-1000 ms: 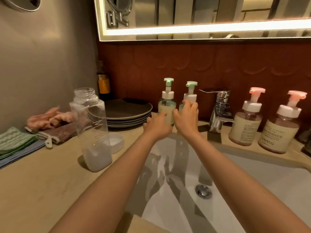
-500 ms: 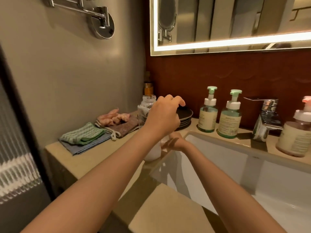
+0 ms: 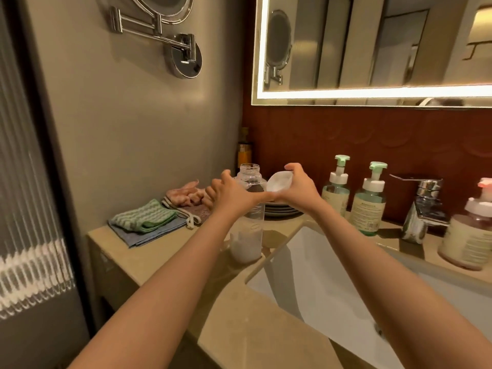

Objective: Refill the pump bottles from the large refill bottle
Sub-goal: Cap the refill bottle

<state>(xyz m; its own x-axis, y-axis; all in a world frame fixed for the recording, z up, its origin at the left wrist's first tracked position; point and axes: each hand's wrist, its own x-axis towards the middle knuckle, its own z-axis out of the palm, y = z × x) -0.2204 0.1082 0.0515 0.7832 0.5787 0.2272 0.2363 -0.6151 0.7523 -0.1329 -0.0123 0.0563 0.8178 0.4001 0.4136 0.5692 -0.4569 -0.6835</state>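
Two hands, mid-frame: left hand (image 3: 234,194) wrapped round the shoulder of the refill bottle (image 3: 249,230); right hand (image 3: 296,189) pinching its white cap (image 3: 278,182). Bottle: clear rigid plastic, uncapped, nearly empty, probably light and tippy; best gripped mid-body. Pump bottles (image 3: 368,206) stand right of centre.

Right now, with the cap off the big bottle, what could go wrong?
1. The open bottle stands right beside the sink rim. A nudge from the left hand at its shoulder could tip it in and spill the small amount of liquid at its bottom.
2. The right hand holds the cap tilted, near the plates. It may slip and drop among them or into the sink.
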